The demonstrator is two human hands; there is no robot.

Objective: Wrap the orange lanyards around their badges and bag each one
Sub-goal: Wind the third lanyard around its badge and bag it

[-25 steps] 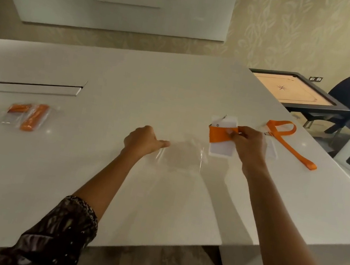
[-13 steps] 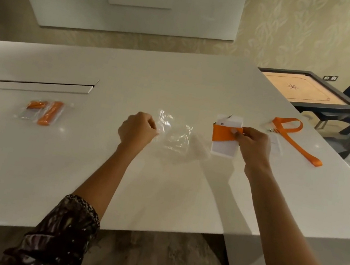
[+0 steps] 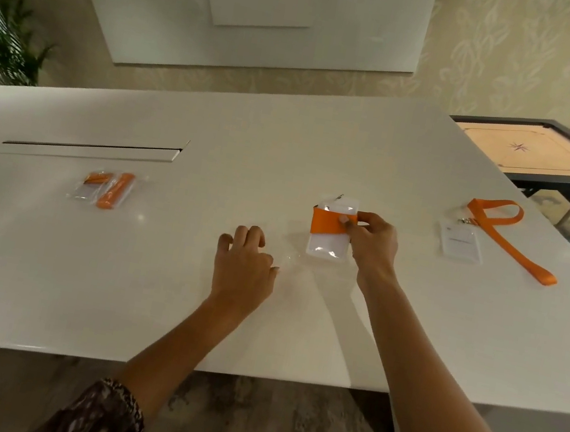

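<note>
Down onto the table (image 3: pixel 112 280) comes the left hand (image 3: pixel 243 273); the clear bag (image 3: pixel 293 260), no longer lifted, lies faint beside its curled fingers (image 3: pixel 244 235), and I cannot tell if they hold it. Right hand (image 3: pixel 372 242) pinches the badge (image 3: pixel 326 251) by its wrapped lanyard (image 3: pixel 328 222); bagging likely comes next.

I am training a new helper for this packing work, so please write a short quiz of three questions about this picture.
1. True or false: the right hand pinches the wrapped badge.
2. Where does the bagged badge lie? A) left of the left hand B) under the right hand C) on a chair
3. Fill in: the unwrapped lanyard lies to the ___ of the right hand.
Key: 1 true; 2 A; 3 right.
</note>
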